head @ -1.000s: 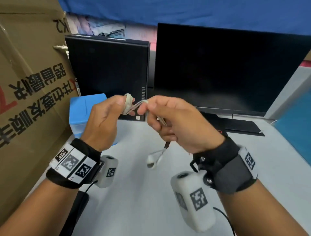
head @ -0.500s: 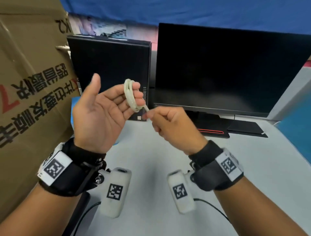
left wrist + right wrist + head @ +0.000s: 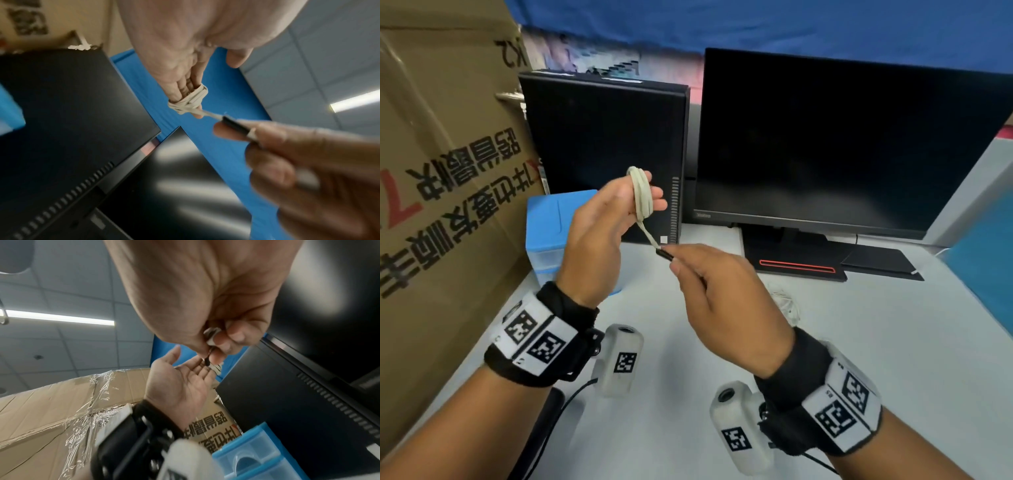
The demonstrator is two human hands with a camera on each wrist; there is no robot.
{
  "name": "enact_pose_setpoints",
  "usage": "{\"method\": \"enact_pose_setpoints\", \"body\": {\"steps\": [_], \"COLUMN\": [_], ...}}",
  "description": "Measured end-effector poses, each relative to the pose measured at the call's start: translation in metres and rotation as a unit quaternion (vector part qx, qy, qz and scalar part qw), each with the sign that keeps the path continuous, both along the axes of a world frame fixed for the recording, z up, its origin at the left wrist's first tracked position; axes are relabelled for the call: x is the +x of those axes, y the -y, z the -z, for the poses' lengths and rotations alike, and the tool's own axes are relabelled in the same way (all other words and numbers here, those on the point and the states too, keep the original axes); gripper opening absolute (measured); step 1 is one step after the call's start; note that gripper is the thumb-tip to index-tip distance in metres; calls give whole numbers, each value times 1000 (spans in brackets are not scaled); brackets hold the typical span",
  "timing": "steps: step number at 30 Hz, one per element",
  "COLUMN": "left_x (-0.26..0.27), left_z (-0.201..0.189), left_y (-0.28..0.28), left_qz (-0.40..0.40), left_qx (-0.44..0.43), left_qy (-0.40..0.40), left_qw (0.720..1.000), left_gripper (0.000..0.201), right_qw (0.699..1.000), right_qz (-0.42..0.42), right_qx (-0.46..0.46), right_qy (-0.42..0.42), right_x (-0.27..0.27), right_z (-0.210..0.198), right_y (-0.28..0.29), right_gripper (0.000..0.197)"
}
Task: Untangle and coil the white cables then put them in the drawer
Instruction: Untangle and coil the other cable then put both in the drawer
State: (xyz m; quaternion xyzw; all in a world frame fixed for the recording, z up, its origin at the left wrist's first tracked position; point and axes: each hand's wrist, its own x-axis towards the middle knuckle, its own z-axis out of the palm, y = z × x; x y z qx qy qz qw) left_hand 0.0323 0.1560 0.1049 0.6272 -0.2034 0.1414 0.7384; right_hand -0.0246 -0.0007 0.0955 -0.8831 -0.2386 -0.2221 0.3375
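A black monitor (image 3: pixel 842 144) stands beside a black computer case (image 3: pixel 602 147) and a cardboard box (image 3: pixel 441 171).

Since 1.0 s ago: left hand (image 3: pixel 602 233) goes from fist pinching white cable (image 3: pixel 641 195) to fingers extended, coil wrapped round them. Loose loop dangling below right hand (image 3: pixel 726 291) gone, taken up into coil. Since 0.5 s ago: right hand pulls away from left; short straight stretch of cable plus dark connector (image 3: pixel 665 255) shows between them, pinched at right fingertips.

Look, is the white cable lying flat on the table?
No, the white cable is wound round the left hand's fingers in the air, above the table.
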Motion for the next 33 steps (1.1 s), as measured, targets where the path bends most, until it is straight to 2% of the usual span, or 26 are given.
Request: {"method": "enact_pose_setpoints", "body": {"steps": [6, 9, 12, 14, 18, 23, 33], "left_x": [0, -4, -7, -9, -7, -10, -10], "left_z": [11, 12, 14, 15, 14, 11, 12], "left_y": [4, 11, 16, 18, 17, 17, 25], "left_qz": [-13, -13, 11, 23, 85, 210, 192], "left_qx": [123, 220, 280, 292, 245, 100, 38], "left_qy": [34, 84, 111, 98, 20, -106, -144], "left_qw": [992, 972, 953, 951, 965, 967, 970], "left_gripper": [32, 30, 28, 27, 32, 40, 37], "right_qw": [997, 995, 993, 989, 975, 941, 929], "right_qz": [13, -6, -9, -20, -72, -101, -122], "right_qx": [61, 92, 120, 132, 165, 257, 283], "right_qy": [34, 24, -14, -58, -130, -197, -206], "right_x": [5, 12, 25, 35, 44, 45, 40], "right_z": [-16, -33, -48, -54, -54, -39, -32], "right_y": [9, 13, 22, 31, 41, 44, 44], "right_gripper": [17, 9, 1, 5, 10, 9, 15]}}
